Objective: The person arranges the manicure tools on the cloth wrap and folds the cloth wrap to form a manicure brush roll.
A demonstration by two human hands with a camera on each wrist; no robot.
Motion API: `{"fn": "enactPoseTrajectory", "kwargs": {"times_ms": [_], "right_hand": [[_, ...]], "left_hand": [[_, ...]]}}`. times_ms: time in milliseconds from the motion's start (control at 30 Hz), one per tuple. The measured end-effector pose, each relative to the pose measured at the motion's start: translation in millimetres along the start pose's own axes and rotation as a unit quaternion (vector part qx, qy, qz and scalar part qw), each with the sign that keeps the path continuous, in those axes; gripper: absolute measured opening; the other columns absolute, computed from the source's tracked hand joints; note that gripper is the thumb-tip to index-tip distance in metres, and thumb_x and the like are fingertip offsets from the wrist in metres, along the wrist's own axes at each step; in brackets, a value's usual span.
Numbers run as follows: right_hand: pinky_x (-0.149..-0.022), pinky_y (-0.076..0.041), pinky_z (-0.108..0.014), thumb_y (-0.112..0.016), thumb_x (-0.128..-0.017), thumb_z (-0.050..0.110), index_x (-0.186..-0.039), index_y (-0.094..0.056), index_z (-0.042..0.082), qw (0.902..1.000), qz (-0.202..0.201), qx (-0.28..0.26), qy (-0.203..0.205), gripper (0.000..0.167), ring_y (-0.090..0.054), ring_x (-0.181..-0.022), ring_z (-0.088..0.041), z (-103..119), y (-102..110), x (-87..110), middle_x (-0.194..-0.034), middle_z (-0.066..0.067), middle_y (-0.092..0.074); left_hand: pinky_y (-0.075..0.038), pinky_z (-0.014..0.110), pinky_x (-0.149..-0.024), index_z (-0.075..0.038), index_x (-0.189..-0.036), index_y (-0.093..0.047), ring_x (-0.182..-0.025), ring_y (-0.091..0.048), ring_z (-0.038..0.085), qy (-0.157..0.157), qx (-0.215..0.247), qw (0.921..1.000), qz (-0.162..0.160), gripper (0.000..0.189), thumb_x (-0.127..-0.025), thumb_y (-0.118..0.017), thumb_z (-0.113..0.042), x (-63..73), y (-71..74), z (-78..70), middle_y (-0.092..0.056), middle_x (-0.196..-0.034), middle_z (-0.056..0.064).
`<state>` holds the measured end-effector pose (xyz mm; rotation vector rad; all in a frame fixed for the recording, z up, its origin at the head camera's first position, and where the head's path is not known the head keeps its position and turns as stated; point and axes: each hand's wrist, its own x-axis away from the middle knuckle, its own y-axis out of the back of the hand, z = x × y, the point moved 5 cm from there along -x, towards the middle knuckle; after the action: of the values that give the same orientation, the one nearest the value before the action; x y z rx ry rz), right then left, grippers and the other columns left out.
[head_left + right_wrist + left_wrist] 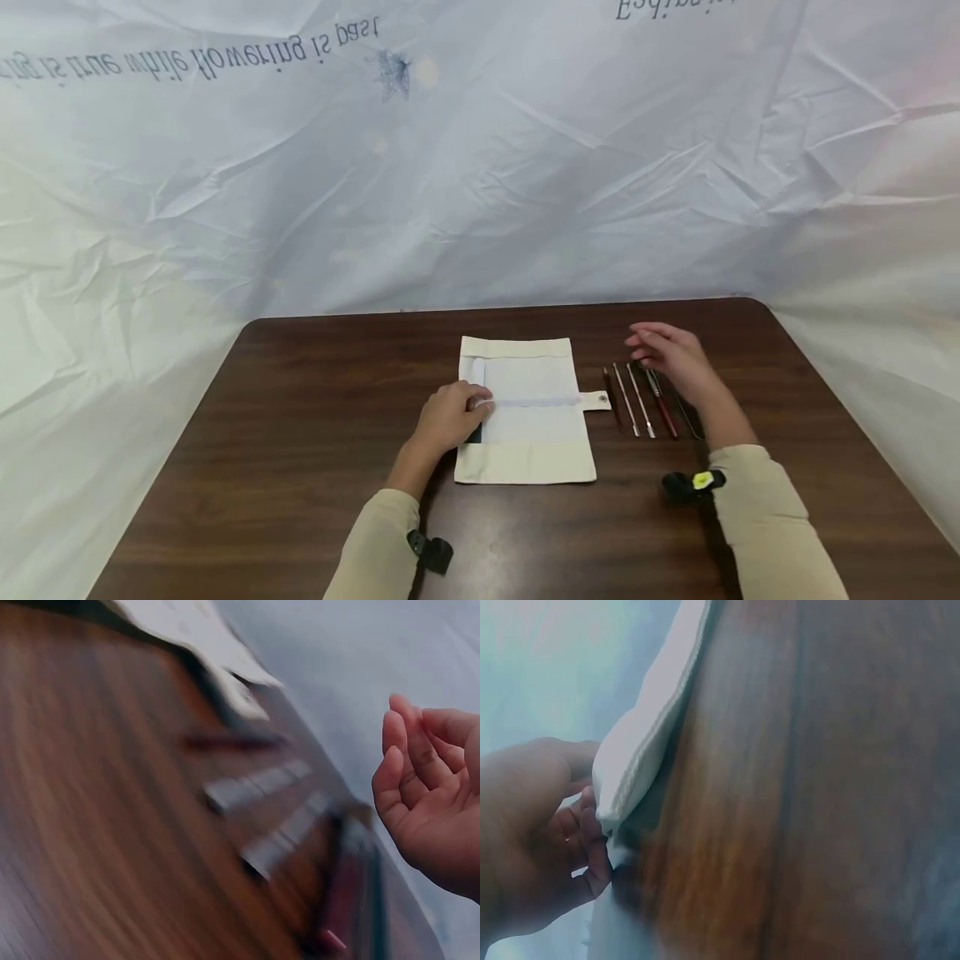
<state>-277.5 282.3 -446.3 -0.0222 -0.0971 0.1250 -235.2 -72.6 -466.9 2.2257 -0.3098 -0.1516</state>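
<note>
A cream cloth tool roll [532,462] lies unfolded on the table, its snap tab [596,401] pointing right. My left hand [444,417] holds its left edge, thumb over the cloth and fingers curled about the border. Beside these fingers a white strip [478,369] shows above a dark patch, partly hidden by the hand. My right hand [673,357] hovers over the far end of the tools, fingers loosely bent, holding nothing. Below it lie two thin silver tools [641,402], a dark reddish stick [611,398], a red-handled tool [664,410] and a thin dark one.
Brown wood grain shows on the table [330,417] left of the roll. White printed sheeting [480,208] hangs behind the far edge and at both sides. A black wrist camera [431,552] is strapped on the left sleeve, another [686,486] on the right.
</note>
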Motion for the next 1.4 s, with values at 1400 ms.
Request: {"fn": "enactPoseTrajectory", "kwargs": {"times_ms": [1400], "right_hand": [[-0.062,-0.043,-0.036,-0.067,-0.096,0.033,-0.077,-0.066,0.003,0.8471,-0.063,0.507,-0.145,0.035,-0.055,-0.070,-0.023,-6.0,49.3,33.7,-0.072,-0.006,-0.061]], "left_hand": [[-0.031,0.028,-0.052,-0.020,-0.094,-0.077,-0.055,-0.041,0.012,0.044,0.031,0.9982,-0.029,0.007,-0.093,-0.072,-0.025,-0.7,-3.4,2.9,-0.046,-0.064,-0.006]]}}
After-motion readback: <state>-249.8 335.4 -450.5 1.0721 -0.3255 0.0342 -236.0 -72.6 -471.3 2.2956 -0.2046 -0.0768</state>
